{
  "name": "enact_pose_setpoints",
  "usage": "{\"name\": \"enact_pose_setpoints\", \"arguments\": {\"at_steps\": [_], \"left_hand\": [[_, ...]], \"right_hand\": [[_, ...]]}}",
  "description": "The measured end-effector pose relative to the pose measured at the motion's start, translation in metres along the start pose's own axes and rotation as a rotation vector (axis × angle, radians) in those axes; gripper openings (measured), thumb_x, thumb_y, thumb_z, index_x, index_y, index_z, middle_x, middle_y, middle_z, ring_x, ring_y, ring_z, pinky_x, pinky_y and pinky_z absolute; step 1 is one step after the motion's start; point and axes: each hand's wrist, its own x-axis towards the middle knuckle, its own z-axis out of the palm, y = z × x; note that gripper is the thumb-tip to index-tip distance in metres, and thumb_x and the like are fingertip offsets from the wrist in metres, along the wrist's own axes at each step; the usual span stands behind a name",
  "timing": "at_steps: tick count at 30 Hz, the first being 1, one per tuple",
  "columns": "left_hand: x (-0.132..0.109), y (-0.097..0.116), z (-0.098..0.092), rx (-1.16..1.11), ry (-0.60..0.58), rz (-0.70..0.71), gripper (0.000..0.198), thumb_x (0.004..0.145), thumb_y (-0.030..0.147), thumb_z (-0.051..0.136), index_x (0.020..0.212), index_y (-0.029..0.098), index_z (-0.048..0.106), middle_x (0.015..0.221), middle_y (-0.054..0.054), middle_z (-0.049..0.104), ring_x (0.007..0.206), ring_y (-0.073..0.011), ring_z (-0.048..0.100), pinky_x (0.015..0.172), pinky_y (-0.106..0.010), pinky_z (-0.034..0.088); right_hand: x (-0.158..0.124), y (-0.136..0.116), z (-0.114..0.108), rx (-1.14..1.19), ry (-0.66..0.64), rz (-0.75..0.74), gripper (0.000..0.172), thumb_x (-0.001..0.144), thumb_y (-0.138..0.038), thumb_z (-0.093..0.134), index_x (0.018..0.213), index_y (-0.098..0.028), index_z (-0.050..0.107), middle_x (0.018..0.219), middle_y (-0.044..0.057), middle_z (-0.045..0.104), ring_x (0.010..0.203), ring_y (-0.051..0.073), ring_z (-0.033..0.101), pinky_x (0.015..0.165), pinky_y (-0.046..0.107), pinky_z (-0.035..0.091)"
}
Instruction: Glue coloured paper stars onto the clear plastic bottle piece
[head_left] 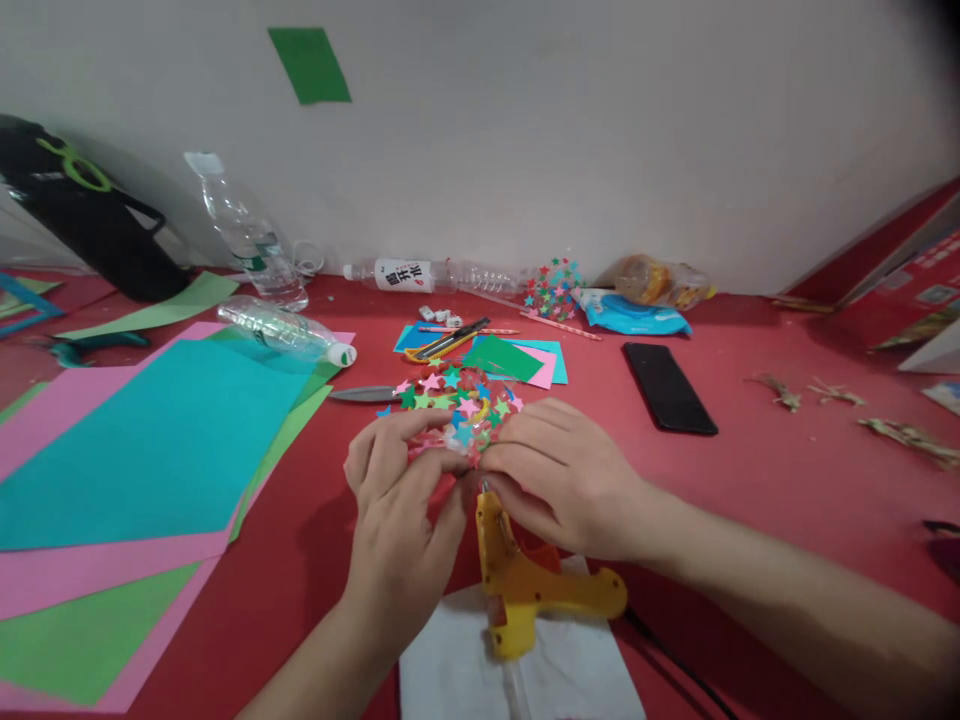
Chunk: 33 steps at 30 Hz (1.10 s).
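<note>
Several small coloured paper stars cover a clear plastic piece (465, 405) in the middle of the red table. At its near side my left hand (401, 500) is closed in a pinch, with the index finger curved beside the stars. My right hand (574, 470) comes in from the other side, also pinching. The fingertips of both hands meet; whatever they hold there is too small or hidden to make out. Just below them is the metal tip of a yellow glue gun (540, 590), which lies on a white sheet (442, 660).
A black phone (670, 388) lies to the right. Behind the stars are a utility knife (448, 341), coloured paper pieces (504, 357) and a second star-covered plastic piece (553, 288). Grey scissors (364, 395) point left. Large paper sheets (172, 440) and a plastic bottle (281, 328) lie left.
</note>
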Motion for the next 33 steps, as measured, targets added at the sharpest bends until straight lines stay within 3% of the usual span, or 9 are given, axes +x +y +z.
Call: {"name": "enact_pose_setpoints", "arguments": {"at_steps": [7,20,33], "left_hand": [[-0.0007,-0.0016,0.0016,0.035,-0.022,-0.007,0.007,0.088,0.016,0.054,0.092,0.021,0.057,0.136,-0.016,0.047,0.123,-0.0343,0.045,0.100,-0.060,0.033],[-0.0021,-0.0012,0.0034,0.000,-0.018,-0.002,0.014,0.089,0.011,0.049,0.091,0.025,0.051,0.133,-0.011,0.050,0.123,-0.0307,0.045,0.103,-0.059,0.034],[-0.0018,-0.0018,0.0043,-0.027,-0.029,0.041,0.017,0.088,0.006,0.047,0.091,0.023,0.047,0.134,-0.012,0.050,0.126,-0.0293,0.042,0.106,-0.057,0.033]], "right_hand": [[-0.0002,0.0000,-0.0002,-0.016,-0.020,0.005,0.020,0.094,-0.015,0.049,0.084,-0.012,0.067,0.079,0.006,0.066,0.075,0.017,0.056,0.071,0.031,0.044],[-0.0009,0.0001,0.0007,-0.043,-0.039,-0.002,0.024,0.096,-0.016,0.045,0.085,-0.013,0.066,0.079,0.006,0.066,0.074,0.017,0.055,0.069,0.031,0.042],[-0.0007,-0.0003,0.0010,-0.064,-0.053,0.004,0.023,0.096,-0.017,0.046,0.084,-0.014,0.065,0.078,0.005,0.065,0.074,0.016,0.055,0.069,0.030,0.041]]}}
